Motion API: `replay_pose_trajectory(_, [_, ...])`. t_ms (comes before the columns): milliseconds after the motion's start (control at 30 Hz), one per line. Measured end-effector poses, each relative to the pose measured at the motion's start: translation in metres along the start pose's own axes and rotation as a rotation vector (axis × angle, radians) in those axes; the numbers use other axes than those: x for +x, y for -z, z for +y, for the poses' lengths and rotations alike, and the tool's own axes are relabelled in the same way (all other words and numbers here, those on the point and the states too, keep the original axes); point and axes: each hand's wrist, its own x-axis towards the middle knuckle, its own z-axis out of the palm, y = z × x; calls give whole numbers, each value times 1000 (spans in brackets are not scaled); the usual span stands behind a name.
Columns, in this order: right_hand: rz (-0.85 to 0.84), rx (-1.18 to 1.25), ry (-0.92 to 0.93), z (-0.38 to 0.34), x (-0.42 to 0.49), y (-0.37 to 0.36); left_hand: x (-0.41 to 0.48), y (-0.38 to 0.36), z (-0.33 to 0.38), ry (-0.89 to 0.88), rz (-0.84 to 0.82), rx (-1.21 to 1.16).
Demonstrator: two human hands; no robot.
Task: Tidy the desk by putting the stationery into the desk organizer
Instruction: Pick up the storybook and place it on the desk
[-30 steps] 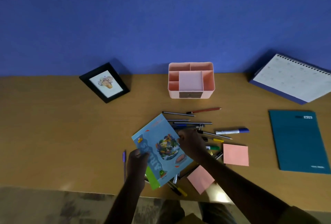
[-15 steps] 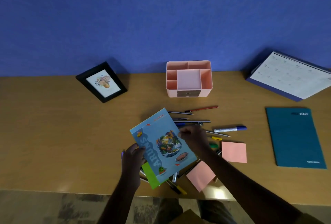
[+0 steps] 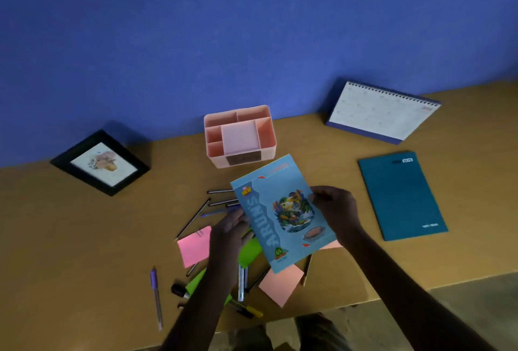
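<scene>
The right grip (image 3: 333,210) is grasping the blue booklet (image 3: 283,216) by its right edge, thumb on the cover, and holds it tilted above the middle of the worktop (image 3: 70,238), just in front of the pink desk organizer (image 3: 263,154). The left grip (image 3: 232,235) meets the booklet's left edge with its fingers reaching behind the cover. Whether it clasps the booklet or only supports it cannot be told.

The organizer stands at the back edge against the blue wall, and no stationery shows in its open compartments.

Loose stationery lies under and around the booklet. Several dark pens (image 3: 221,202) and a pencil (image 3: 192,220) lie to its left. A pink sticky pad (image 3: 194,245) sits beside the left wrist, and a green sheet (image 3: 249,252) is partly covered by the booklet. Toward the front edge lie a peach sticky pad (image 3: 280,284) and a yellow-capped marker (image 3: 246,310). A purple pen (image 3: 155,294) lies apart from the rest, further left along the front edge.

A black picture frame (image 3: 99,164) lies at the back left. A spiral calendar (image 3: 381,111) stands at the back right, and a teal notebook (image 3: 402,196) lies flat in front of it.
</scene>
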Motion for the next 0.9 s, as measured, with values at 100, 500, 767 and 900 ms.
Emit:
replay_pose_trajectory(100, [106, 17, -8, 22, 13, 39, 3, -44, 0, 15, -116, 66])
replay_pose_trajectory(500, [389, 30, -82, 95, 54, 181, 37, -216, -27, 140, -341, 201])
replay_pose_trajectory(767, [422, 70, -186, 130, 85, 229, 57, -291, -60, 230, -393, 311])
replay_pose_trajectory(900, [421, 35, -233, 148, 100, 236, 64, -313, -69, 211, -384, 342])
